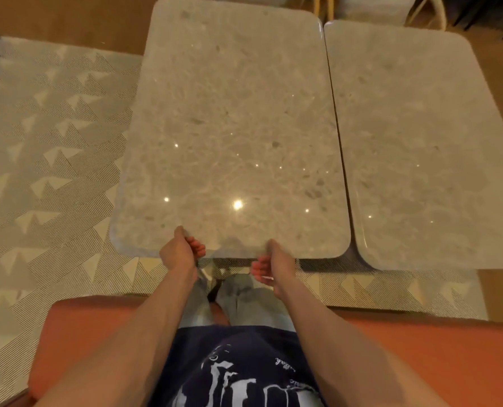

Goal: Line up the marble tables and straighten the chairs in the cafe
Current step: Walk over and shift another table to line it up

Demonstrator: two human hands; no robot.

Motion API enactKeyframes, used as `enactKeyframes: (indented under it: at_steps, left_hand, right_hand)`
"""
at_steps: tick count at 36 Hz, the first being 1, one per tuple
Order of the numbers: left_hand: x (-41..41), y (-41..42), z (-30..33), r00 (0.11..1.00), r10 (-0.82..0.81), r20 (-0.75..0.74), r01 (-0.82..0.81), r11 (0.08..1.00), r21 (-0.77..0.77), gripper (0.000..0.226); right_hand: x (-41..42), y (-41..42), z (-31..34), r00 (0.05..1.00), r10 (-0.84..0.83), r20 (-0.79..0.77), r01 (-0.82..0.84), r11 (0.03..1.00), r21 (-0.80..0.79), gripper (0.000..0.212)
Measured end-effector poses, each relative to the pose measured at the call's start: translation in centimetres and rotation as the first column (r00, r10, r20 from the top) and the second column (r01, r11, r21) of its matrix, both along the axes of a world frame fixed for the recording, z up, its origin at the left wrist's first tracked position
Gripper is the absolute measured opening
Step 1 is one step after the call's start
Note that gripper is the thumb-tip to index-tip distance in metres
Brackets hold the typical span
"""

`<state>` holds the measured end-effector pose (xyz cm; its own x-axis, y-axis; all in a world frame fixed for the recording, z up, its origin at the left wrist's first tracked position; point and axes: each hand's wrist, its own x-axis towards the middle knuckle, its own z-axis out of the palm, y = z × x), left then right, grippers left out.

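Two pale marble tables with rounded corners stand side by side in the head view. The left marble table is right in front of me and reaches farther away than the right marble table; a narrow gap runs between them. My left hand grips the near edge of the left table, thumb on top and fingers curled under. My right hand holds the same near edge a little to the right, fingers curled below the rim. Pale chairs show partly beyond the far ends of the tables.
An orange upholstered bench runs behind my legs along the bottom of the view. A patterned grey rug covers the floor to the left and under the tables. Bare wooden floor lies at the far left and right.
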<state>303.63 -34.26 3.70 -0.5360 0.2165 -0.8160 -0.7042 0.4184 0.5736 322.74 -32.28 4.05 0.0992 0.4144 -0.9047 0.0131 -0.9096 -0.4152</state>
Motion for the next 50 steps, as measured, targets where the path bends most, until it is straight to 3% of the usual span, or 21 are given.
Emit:
enactKeyframes:
  at_steps: [5, 7, 10, 12, 16, 20, 25, 32, 50]
  left_hand:
    - [2.1, -1.7, -1.1, 0.971, 0.042, 0.236, -0.032, 0.998, -0.047, 0.041]
    - [2.3, -1.8, -1.4, 0.944, 0.032, 0.327, -0.041, 0.999, 0.019, 0.046]
    - [2.0, -1.3, -1.7, 0.894, 0.083, 0.441, -0.169, 0.973, 0.16, 0.049]
    - [1.4, -1.1, -1.9, 0.849, 0.137, 0.511, -0.287, 0.93, 0.228, 0.041]
    - [1.2, -2.1, -2.3, 0.838, 0.163, 0.521, -0.348, 0.895, 0.28, 0.043]
    - [1.8, -3.0, -2.5, 0.866, 0.082, 0.493, -0.297, 0.878, 0.375, 0.027]
    - [2.1, -3.4, -2.1, 0.895, 0.061, 0.441, -0.247, 0.892, 0.378, 0.018]
    - [2.8, -3.8, -2.4, 0.916, 0.025, 0.4, -0.183, 0.913, 0.364, 0.046]
    - [4.5, -4.6, -1.8, 0.934, 0.026, 0.356, -0.151, 0.932, 0.329, 0.043]
  right_hand:
    - [1.8, -0.3, -1.7, 0.969, -0.201, -0.145, 0.194, 0.979, -0.062, 0.064]
    - [2.4, 0.8, -2.1, 0.893, -0.368, -0.261, 0.366, 0.929, -0.059, 0.065]
    - [3.0, 2.4, -2.5, 0.702, -0.605, -0.376, 0.615, 0.781, -0.108, 0.067]
    - [3.3, 2.4, -2.8, 0.616, -0.663, -0.424, 0.675, 0.723, -0.149, 0.066]
    - [3.7, 1.6, -3.2, 0.577, -0.675, -0.461, 0.697, 0.701, -0.154, 0.061]
    - [3.8, 1.5, -2.6, 0.572, -0.634, -0.52, 0.674, 0.725, -0.143, 0.055]
    - [4.0, 0.6, -2.1, 0.614, -0.567, -0.549, 0.644, 0.762, -0.067, 0.054]
    - [4.4, 0.2, -2.8, 0.659, -0.58, -0.479, 0.643, 0.765, -0.042, 0.05]
    - [5.8, -0.8, -3.0, 0.721, -0.516, -0.463, 0.577, 0.817, -0.013, 0.045]
